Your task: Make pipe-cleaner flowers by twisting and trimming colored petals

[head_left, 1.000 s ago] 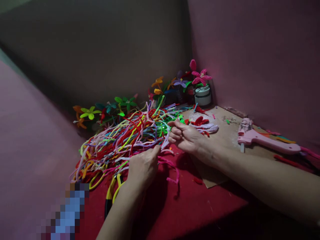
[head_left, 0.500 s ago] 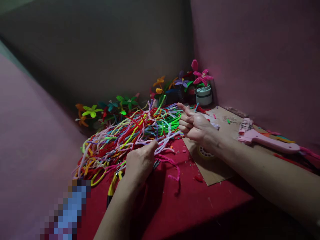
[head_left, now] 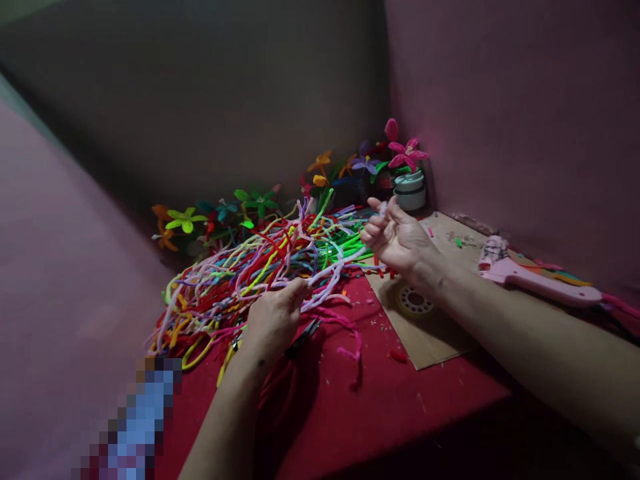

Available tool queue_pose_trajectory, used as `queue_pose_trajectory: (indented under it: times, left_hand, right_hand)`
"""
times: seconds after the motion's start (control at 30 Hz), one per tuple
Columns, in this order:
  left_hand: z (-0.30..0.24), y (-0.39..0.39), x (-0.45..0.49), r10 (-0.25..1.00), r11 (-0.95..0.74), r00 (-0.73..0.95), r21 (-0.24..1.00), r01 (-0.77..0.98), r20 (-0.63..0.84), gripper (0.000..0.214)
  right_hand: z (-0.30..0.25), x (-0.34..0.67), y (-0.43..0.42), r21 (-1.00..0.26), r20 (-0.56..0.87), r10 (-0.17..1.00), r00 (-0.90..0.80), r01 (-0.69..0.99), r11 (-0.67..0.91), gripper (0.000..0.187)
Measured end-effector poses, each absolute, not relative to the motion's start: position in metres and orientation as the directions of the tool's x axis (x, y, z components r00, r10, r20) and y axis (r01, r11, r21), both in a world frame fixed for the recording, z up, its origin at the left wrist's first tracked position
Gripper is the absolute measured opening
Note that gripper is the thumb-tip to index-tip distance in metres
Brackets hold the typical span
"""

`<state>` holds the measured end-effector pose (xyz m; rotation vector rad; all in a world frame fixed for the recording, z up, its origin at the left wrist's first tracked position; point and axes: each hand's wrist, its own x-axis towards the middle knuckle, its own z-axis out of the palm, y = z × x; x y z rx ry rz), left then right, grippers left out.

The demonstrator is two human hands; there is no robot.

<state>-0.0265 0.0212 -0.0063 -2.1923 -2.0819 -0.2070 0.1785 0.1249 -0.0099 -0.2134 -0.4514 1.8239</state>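
Observation:
A pale lilac pipe cleaner (head_left: 336,268) stretches between my two hands. My left hand (head_left: 277,312) is closed on its near end, thumb on top, in front of the heap. My right hand (head_left: 397,241) is raised over the heap's right end, palm partly toward me and fingers curled round the other end; a whitish tip shows between thumb and forefinger. Under and behind both hands lies a big tangled heap of coloured pipe cleaners (head_left: 240,267). Yellow-handled pliers (head_left: 226,363) are partly hidden by my left wrist, and dark tool jaws (head_left: 305,337) show just right of that hand.
Pipe-cleaner flowers (head_left: 257,202) line the back, with a pale lidded jar (head_left: 410,190) at right. On cardboard (head_left: 440,343) lies a yellow-rimmed roll (head_left: 416,300). A pink glue gun (head_left: 540,280) rests at right. The red tablecloth (head_left: 370,413) ends at a front edge.
My right hand has opened its fingers somewhat and shifted slightly right, and the lilac pipe cleaner's tip now shows in it. My left hand has moved a little left.

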Motion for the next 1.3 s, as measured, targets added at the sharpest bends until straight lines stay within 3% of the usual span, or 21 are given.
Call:
queue_pose_trajectory:
  times: [0.13, 0.3, 0.4, 0.6, 0.8, 0.9, 1.0, 1.2, 1.3]
  left_hand:
    - [-0.010, 0.022, -0.022, 0.976, -0.071, 0.042, 0.130, 0.989, 0.214, 0.030]
    - [-0.013, 0.020, -0.012, 0.988, -0.083, 0.065, 0.126, 0.988, 0.143, 0.028]
    - [-0.015, 0.019, -0.007, 0.987, -0.099, 0.083, 0.119, 0.988, 0.134, 0.027]
    - [-0.017, 0.018, -0.007, 0.978, -0.179, 0.159, 0.146, 0.973, 0.138, 0.031]
    - [-0.010, 0.022, -0.024, 0.972, -0.190, 0.120, 0.370, 0.909, 0.204, 0.024]
    - [-0.007, 0.027, -0.039, 0.948, -0.105, -0.087, 0.559, 0.822, 0.306, 0.023]
    - [-0.008, 0.031, -0.043, 0.918, -0.017, -0.289, 0.758, 0.652, 0.270, 0.021]
    - [-0.018, 0.025, 0.001, 0.993, -0.114, 0.010, 0.903, 0.413, 0.120, 0.025]
    - [-0.021, 0.019, 0.016, 0.981, -0.189, 0.014, 0.931, 0.313, 0.194, 0.025]
  right_hand:
    - [-0.020, 0.159, 0.109, -0.474, 0.099, 0.910, -0.403, -0.823, -0.312, 0.010]
    - [-0.031, 0.138, 0.081, -0.602, 0.138, 0.825, -0.548, -0.708, -0.370, 0.014]
    - [-0.031, 0.136, 0.076, -0.575, 0.147, 0.833, -0.533, -0.732, -0.367, 0.018]
    - [-0.025, 0.145, 0.087, -0.447, 0.037, 0.832, -0.554, -0.754, -0.482, 0.024]
    - [-0.018, 0.162, 0.106, -0.311, -0.057, 0.887, -0.459, -0.836, -0.452, 0.022]
    - [-0.015, 0.168, 0.112, -0.264, -0.061, 0.905, -0.421, -0.868, -0.421, 0.022]
    - [-0.013, 0.170, 0.115, -0.252, -0.050, 0.934, -0.355, -0.900, -0.356, 0.024]
    - [-0.023, 0.151, 0.100, -0.262, -0.060, 0.909, -0.414, -0.872, -0.414, 0.020]
    - [-0.032, 0.140, 0.090, -0.272, -0.090, 0.849, -0.521, -0.807, -0.524, 0.019]
